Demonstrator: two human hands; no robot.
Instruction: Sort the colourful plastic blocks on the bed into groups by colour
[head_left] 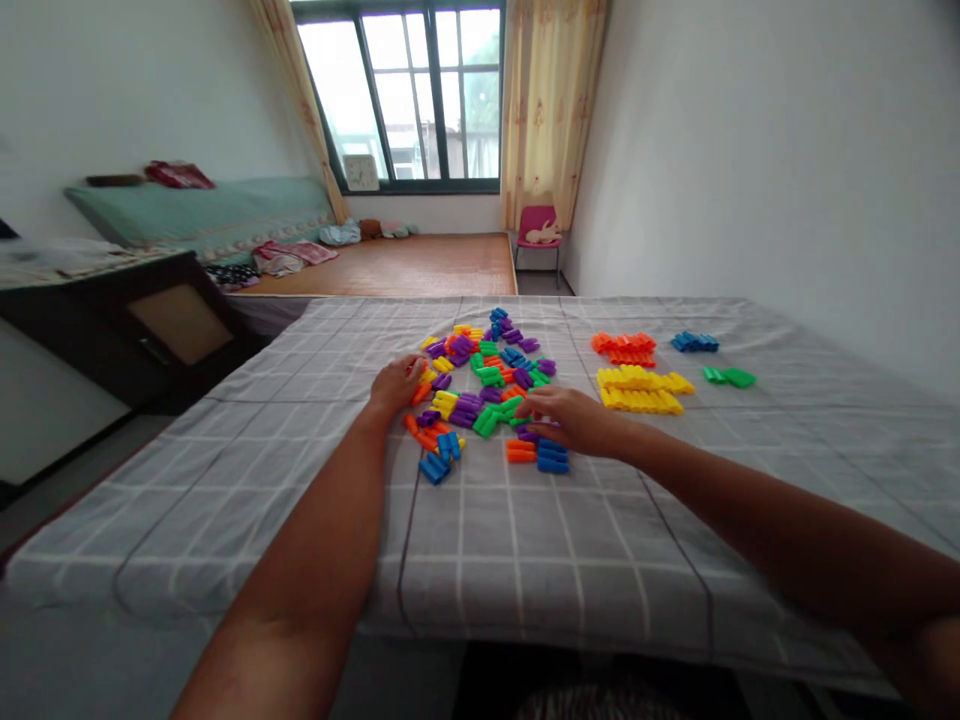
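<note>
A mixed heap of small plastic building pieces, in purple, green, orange, yellow and blue, lies on the checked cloth before me. At its left edge is my left hand, fingers curled in against orange and yellow pieces; what they hold, if anything, is hidden. My right hand reaches over the near right side, thumb and fingers apart, fingertips beside green pieces. Just below that hand lie blue pieces and orange pieces. More blue pieces sit at the near left.
Right of the heap are single-colour groups: orange rows, yellow rows, a blue row and green pieces. The grey checked cloth covers the table. Beyond stand a bed, a pink chair and a dark cabinet.
</note>
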